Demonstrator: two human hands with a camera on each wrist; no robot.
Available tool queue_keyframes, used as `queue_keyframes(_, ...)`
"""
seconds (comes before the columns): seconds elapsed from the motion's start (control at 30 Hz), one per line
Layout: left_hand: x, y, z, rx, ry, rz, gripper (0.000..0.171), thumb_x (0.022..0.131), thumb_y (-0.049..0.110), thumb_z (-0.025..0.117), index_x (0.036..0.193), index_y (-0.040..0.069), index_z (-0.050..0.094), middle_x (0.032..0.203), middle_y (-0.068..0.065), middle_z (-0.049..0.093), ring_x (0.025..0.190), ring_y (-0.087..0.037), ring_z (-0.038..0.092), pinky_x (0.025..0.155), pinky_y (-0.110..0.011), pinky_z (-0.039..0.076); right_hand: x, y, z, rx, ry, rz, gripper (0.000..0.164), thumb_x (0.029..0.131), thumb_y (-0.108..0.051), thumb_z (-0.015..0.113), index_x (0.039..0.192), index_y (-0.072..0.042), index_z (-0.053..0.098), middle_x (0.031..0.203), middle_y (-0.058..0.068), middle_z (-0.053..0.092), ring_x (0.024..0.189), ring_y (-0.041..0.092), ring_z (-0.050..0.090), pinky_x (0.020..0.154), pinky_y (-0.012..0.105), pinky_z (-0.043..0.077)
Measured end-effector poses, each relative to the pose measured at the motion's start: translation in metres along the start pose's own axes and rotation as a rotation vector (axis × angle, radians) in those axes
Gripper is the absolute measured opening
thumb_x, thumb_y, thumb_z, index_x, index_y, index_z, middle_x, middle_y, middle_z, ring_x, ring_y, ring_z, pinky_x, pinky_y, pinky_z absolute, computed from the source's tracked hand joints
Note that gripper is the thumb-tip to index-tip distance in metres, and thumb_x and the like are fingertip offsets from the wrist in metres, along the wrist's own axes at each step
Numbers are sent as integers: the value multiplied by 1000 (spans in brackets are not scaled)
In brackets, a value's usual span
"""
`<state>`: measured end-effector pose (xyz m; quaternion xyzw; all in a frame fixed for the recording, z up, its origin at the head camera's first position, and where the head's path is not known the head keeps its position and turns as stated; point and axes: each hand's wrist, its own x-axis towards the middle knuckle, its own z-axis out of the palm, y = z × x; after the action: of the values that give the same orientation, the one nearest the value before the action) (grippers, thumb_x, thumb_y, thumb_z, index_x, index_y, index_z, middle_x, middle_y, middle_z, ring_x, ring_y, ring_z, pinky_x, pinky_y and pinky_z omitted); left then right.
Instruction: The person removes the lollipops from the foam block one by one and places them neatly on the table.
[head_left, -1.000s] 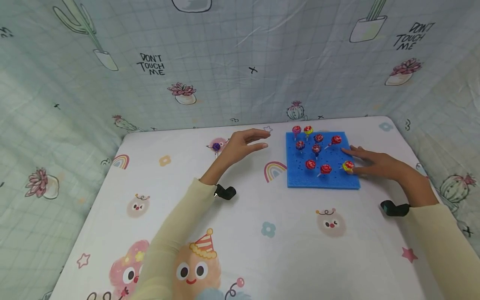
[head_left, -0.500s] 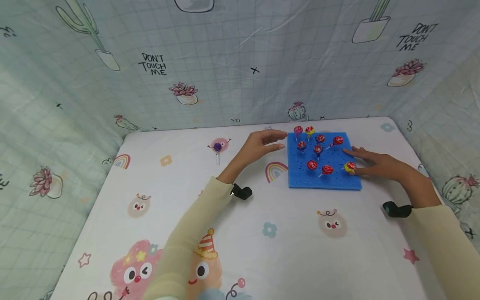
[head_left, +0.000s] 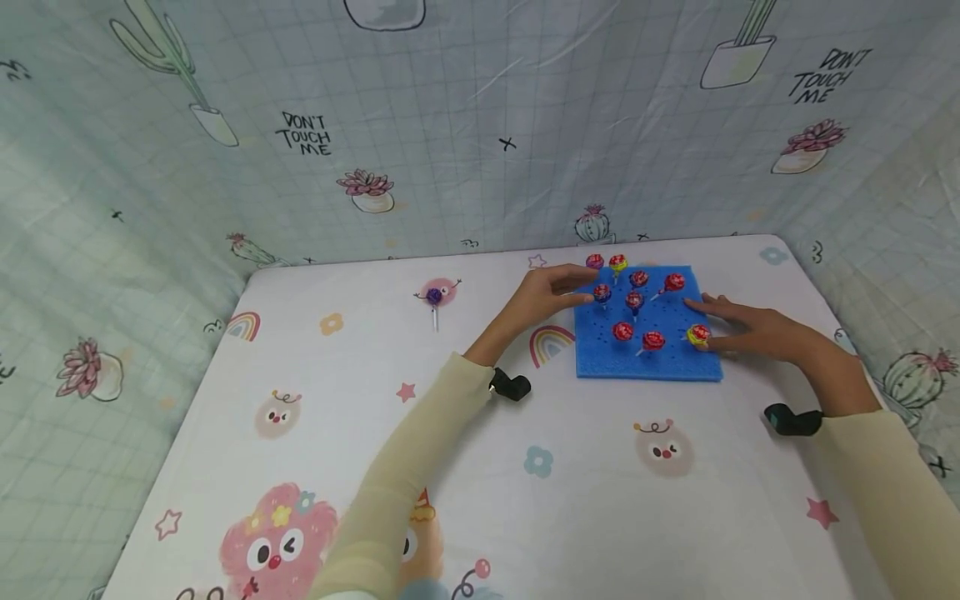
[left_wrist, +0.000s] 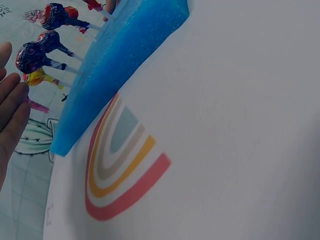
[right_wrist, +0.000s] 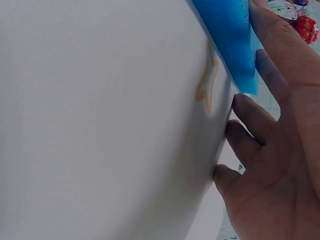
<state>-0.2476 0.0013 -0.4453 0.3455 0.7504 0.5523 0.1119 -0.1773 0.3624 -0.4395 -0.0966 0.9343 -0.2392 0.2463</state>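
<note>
A blue foam board (head_left: pixel 647 366) lies on the table with several wrapped lollipops stuck in it, some upright and some leaning. My left hand (head_left: pixel 536 296) reaches over its left edge, thumb and fingers apart. Close to that thumb stands a dark blue lollipop (head_left: pixel 602 292); whether they touch I cannot tell. Behind the fingers is a partly covered pink lollipop (head_left: pixel 595 261). At the right edge my right hand (head_left: pixel 768 333) rests, its index finger on the board. Its thumb lies beside a yellow and red lollipop (head_left: pixel 698 334). In the right wrist view, the fingers stretch along the board's corner.
A single purple lollipop (head_left: pixel 434 297) lies on the white printed table (head_left: pixel 480 517), left of the board. Patterned fabric (head_left: pixel 450 108) hangs behind the table and along both sides. A black wrist camera (head_left: pixel 510 385) sits on the left wrist.
My left hand has moved right, from beside the loose purple lollipop to over the board's left edge among the lollipops. The right hand stays at the board's right edge.
</note>
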Motion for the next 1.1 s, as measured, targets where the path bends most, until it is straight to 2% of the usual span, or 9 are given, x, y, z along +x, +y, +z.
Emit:
queue_keyframes(0.17, 7, 1, 9, -18, -9, -43, 42, 98, 14, 69, 138, 5, 62, 139, -9, 64, 127, -17, 61, 100, -21, 51, -1, 0, -1, -5, 4, -3, 93, 92, -53, 70, 162, -12, 24, 164, 32, 9, 148, 58, 1, 106, 83, 9)
queue_keyframes(0.5, 10, -2, 16, 37, -10, -44, 41, 97, 17, 71, 137, 8, 64, 135, -3, 66, 118, -7, 65, 97, -19, 52, -2, -1, -2, -5, 7, 0, 92, 92, -53, 69, 162, -12, 24, 164, 32, 10, 148, 57, 2, 107, 83, 10)
queue_keyframes(0.93, 10, -2, 19, 40, 8, -51, 38, 96, 13, 71, 133, 8, 68, 131, -6, 69, 114, -12, 68, 95, -19, 53, -3, -1, 0, -6, 6, -12, 90, 93, -49, 70, 161, -11, 24, 163, 32, 10, 147, 58, 2, 106, 83, 10)
queue_keyframes(1.1, 10, -4, 18, 84, 43, -60, 35, 99, 18, 68, 133, 14, 69, 133, -2, 68, 116, -10, 66, 97, -18, 51, -2, 0, 1, 0, 6, -13, 91, 92, -50, 70, 161, -11, 24, 163, 32, 10, 148, 58, 0, 106, 83, 9)
